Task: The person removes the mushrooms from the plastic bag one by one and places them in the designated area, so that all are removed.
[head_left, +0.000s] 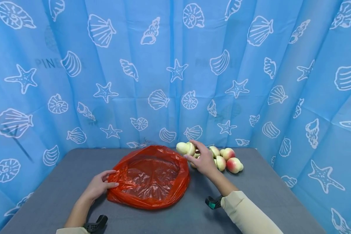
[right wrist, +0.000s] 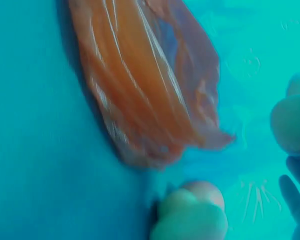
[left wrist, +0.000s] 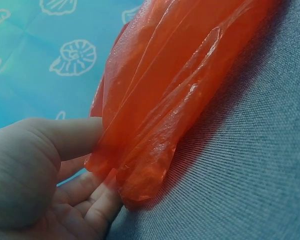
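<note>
Head view shows a grey fabric-covered desk boxed in by a blue curtain printed with white shells and starfish, hanging behind and along both sides. An orange-red plastic bag lies in the middle of the desk, its mouth spread wide and facing up, its longer axis running roughly from the near left toward the far right. The left hand pinches the bag's near-left rim between thumb and fingers. The right hand grips a pale peach by its fingertips, held just above the bag's far-right edge, long axis about level. A small pile of peaches sits near the desk's far edge, just beside that hand.
</note>
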